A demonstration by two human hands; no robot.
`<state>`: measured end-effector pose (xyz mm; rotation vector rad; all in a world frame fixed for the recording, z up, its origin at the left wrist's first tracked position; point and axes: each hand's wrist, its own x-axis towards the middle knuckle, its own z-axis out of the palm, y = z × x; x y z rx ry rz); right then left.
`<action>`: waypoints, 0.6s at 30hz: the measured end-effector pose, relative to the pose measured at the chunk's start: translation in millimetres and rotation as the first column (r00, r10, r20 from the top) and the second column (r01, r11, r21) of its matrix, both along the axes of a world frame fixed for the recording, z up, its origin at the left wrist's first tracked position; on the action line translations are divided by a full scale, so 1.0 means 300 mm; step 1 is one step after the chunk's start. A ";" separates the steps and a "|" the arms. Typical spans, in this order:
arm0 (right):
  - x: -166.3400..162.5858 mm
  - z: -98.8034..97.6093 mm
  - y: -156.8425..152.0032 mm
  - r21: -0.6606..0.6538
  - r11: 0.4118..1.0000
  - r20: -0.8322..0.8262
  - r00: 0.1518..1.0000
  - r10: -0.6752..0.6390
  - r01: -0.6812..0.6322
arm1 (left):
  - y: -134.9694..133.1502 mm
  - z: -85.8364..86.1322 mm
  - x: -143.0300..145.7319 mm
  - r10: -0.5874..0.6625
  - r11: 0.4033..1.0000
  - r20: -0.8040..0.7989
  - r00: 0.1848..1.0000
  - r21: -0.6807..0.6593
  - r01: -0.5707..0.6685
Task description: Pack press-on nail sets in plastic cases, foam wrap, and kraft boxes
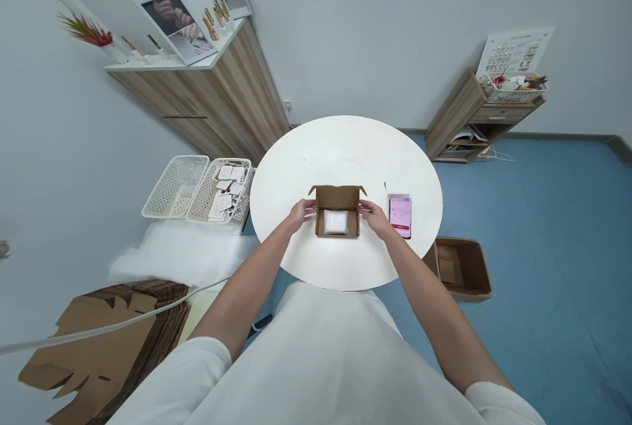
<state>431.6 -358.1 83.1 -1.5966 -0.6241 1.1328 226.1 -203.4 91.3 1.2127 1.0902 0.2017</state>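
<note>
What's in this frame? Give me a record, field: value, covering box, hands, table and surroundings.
surface: white oval table
box: brown cardboard box, lid raised, on the table
contents: white packet inside
left hand: fingers at box's left side, grip unclear
right hand: fingers at box's right side, grip unclear
beside right hand: phone, screen lit
left of table: two white baskets, one holding cards; flattened cardboard stack
floor, right: open carton

Grey-white walls point(375, 50) rise above a blue floor point(557, 234). A wood-grain cabinet point(232, 99) stands left of the white table point(345, 149), a drawer unit point(501, 115) right.
</note>
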 end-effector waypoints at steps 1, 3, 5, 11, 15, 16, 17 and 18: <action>0.001 -0.001 -0.007 -0.009 1.000 -0.018 1.000 -0.005 0.005 | -0.002 -0.002 -0.005 -0.009 1.000 0.000 1.000 -0.003 0.009; 0.007 -0.001 -0.018 -0.027 0.999 -0.086 0.996 -0.024 0.022 | -0.003 -0.007 -0.017 -0.025 1.000 -0.012 1.000 -0.010 0.025; 0.014 0.000 -0.025 -0.042 0.999 -0.159 0.987 -0.030 0.024 | -0.002 -0.011 -0.030 -0.024 1.000 -0.048 0.999 -0.015 0.023; 0.032 0.014 -0.025 -0.174 0.982 -0.162 0.986 0.040 -0.069 | -0.009 0.008 -0.044 -0.043 0.999 -0.131 0.990 0.002 0.044; 0.048 0.034 -0.025 -0.194 0.973 -0.212 0.974 0.080 -0.122 | -0.022 0.032 -0.039 -0.121 0.992 -0.114 0.986 0.025 0.125; 0.052 0.040 -0.025 -0.206 0.969 -0.218 0.972 0.093 -0.139 | -0.024 0.036 -0.037 -0.131 0.990 -0.122 0.984 0.034 0.136; 0.054 0.047 -0.026 -0.220 0.963 -0.219 0.970 0.106 -0.155 | -0.027 0.039 -0.035 -0.140 0.989 -0.130 0.982 0.039 0.146; 0.054 0.053 -0.028 -0.231 0.958 -0.217 0.969 0.120 -0.171 | -0.030 0.041 -0.033 -0.147 0.987 -0.139 0.979 0.043 0.155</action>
